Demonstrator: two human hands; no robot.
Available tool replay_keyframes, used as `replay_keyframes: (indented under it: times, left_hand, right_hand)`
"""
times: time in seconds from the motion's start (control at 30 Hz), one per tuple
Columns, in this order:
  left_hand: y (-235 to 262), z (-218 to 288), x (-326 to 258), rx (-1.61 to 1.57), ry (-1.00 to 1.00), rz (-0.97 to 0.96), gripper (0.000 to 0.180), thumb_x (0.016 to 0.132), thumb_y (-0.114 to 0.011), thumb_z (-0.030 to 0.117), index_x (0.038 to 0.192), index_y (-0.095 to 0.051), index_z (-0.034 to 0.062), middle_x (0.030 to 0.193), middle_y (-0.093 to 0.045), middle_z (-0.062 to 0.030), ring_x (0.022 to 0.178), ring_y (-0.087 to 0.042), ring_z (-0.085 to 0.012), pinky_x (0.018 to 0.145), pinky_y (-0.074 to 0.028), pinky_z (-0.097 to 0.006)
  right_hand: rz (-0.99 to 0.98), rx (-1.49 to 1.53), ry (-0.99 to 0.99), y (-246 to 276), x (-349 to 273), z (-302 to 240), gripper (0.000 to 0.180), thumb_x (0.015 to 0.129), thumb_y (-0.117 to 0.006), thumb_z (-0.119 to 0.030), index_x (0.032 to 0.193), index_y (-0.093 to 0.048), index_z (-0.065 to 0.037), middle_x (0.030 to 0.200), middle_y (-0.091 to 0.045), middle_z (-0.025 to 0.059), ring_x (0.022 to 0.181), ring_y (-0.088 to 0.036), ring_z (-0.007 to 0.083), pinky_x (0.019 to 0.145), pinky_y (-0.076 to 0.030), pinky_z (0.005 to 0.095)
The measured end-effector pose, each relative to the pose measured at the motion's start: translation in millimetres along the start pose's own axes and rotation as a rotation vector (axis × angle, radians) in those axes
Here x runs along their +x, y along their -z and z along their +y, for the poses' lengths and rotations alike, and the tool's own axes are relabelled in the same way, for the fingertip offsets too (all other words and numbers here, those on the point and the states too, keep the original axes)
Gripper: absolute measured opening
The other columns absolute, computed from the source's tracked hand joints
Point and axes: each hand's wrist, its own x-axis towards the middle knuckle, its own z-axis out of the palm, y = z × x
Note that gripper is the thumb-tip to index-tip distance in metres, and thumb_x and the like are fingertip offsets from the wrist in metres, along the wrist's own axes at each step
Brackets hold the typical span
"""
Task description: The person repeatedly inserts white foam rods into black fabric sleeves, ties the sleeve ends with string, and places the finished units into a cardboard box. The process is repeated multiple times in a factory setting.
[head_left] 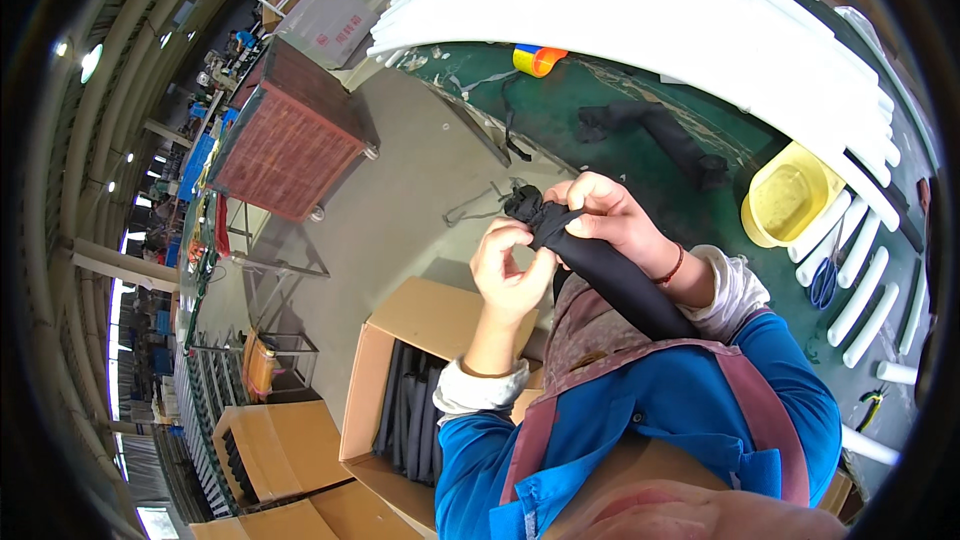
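Observation:
My left hand (508, 270) and my right hand (622, 222) are together at the gathered end of a long black fabric-covered tube (632, 298). The tube slants from my fingers down toward my apron, its lower end resting near my chest. The left thumb and fingers pinch the cloth just below the bunched tip, while the right thumb and fingers grip the same part from the other side. Crumpled black fabric sticks out past the fingertips. Another limp black fabric sleeve (655, 130) lies on the green work table (560, 125) beyond my right hand.
Long white tubes (640, 15) lie piled across the table's far side. A yellow tub (790, 195), blue-handled scissors (823, 282), short white pieces and pliers (872, 405) are at right. An open carton (365, 390) of black tubes stands below my left arm; a reddish wooden cart (290, 150) is beyond.

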Motion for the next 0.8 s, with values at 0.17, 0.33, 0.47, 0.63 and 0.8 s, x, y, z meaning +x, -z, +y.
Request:
replay_keyframes:
  times: [0.17,0.33,0.47,0.63,0.8]
  left_hand:
    - [-32.9,10.4,-14.0,-0.182,0.408,0.282,0.027,0.077,-0.061,-0.01,0.093,-0.045,0.005,0.084,-0.047,-0.0009,0.073,-0.046,-0.0051,0.064,-0.039,-0.018]
    - [-41.5,12.4,-30.6,-0.017,0.275,0.311,0.026,0.078,-0.06,-0.012,0.099,-0.05,0.0006,0.086,-0.053,-0.0053,0.071,-0.05,-0.0076,0.065,-0.042,-0.02]
    - [-44.8,25.6,-25.6,0.246,0.111,0.233,0.012,0.077,-0.068,-0.007,0.084,-0.06,-0.0028,0.087,-0.061,-0.0121,0.064,-0.054,-0.0105,0.058,-0.044,-0.021]
    - [-53.8,30.5,-29.8,0.408,0.118,0.183,0.008,0.077,-0.069,-0.005,0.082,-0.063,-0.0039,0.092,-0.064,-0.015,0.062,-0.056,-0.0113,0.056,-0.046,-0.022]
    - [-52.6,26.2,-35.3,0.277,0.182,0.093,0.021,0.089,-0.057,0.007,0.107,-0.056,-0.0035,0.099,-0.065,-0.0175,0.053,-0.055,-0.0108,0.053,-0.047,-0.022]
  right_hand:
    - [0.008,-0.361,0.237,9.1,5.3,4.7,0.008,0.085,-0.055,0.001,0.088,-0.05,-0.005,0.105,-0.052,0.0103,0.09,-0.052,0.0101,0.077,-0.043,0.0244]
    - [0.03,-0.508,0.33,11.1,0.3,12.1,0.01,0.085,-0.052,0.005,0.086,-0.048,-0.004,0.106,-0.052,0.0095,0.087,-0.05,0.0084,0.077,-0.041,0.0228]
    - [0.166,-0.636,0.381,13.1,1.0,16.8,0.013,0.08,-0.053,0.008,0.084,-0.048,-0.003,0.102,-0.055,0.0099,0.084,-0.052,0.0118,0.074,-0.043,0.0243]
    - [0.281,-1.002,0.596,13.0,0.7,12.3,0.015,0.073,-0.055,0.009,0.08,-0.051,-0.003,0.091,-0.058,0.0118,0.08,-0.057,0.0216,0.069,-0.046,0.0275]
    - [0.326,-1.202,0.741,16.7,1.9,3.8,0.015,0.072,-0.056,0.009,0.078,-0.055,-0.005,0.094,-0.056,0.0112,0.076,-0.056,0.0221,0.064,-0.046,0.0278]
